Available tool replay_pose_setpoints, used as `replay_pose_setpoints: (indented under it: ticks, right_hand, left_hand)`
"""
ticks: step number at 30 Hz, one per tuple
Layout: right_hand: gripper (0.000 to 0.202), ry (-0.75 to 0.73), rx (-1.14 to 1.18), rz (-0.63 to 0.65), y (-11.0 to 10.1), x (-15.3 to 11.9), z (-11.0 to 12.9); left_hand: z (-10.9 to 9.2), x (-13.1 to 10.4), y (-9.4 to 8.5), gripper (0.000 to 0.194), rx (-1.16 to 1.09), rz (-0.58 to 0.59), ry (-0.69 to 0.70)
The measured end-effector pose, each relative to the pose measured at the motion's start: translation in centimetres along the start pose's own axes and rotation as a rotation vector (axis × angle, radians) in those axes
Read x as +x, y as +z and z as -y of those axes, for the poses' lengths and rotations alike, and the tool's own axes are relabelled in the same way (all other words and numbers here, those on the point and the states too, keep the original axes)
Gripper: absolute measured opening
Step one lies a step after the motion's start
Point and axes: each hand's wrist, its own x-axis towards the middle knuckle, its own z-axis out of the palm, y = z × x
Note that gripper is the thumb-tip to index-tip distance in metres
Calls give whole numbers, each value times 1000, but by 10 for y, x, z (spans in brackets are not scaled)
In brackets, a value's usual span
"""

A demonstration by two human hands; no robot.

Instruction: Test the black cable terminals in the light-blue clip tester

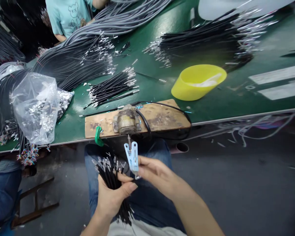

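My left hand (113, 196) is wrapped round a bundle of short black cables (110, 175) with silvery ends, held upright over my lap. Its thumb and index finger meet at the bundle's right side. My right hand (157, 173) is closed, fingertips together at the lower end of a light blue clip (132, 157); what they pinch is too small to name. The clip hangs on a metal tip below a motor-like device (127, 120), which sits on a wooden board (162, 116) at the table edge.
On the green table (152, 88) lie a short cable pile (113, 85), a yellow container (186, 88), a longer black cable bundle (199, 36) and grey cables (127, 19). A plastic bag (35, 108) is at left, a green clamp (98, 136) at the edge. Another person (66, 16) sits opposite.
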Motion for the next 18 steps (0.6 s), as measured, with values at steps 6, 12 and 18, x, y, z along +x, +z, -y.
replay_pose_setpoints:
  ticks: [6, 12, 18]
  right_hand:
    - [47, -23, 155, -151, 15, 26, 25]
    - [43, -12, 362, -213, 35, 33, 30]
    - [43, 0, 395, -229, 32, 34, 16]
  left_hand:
    - [-8, -4, -3, 20, 51, -46, 81]
    - [-14, 6, 4, 14, 64, -69, 141]
    - [-12, 8, 8, 16, 55, -62, 122]
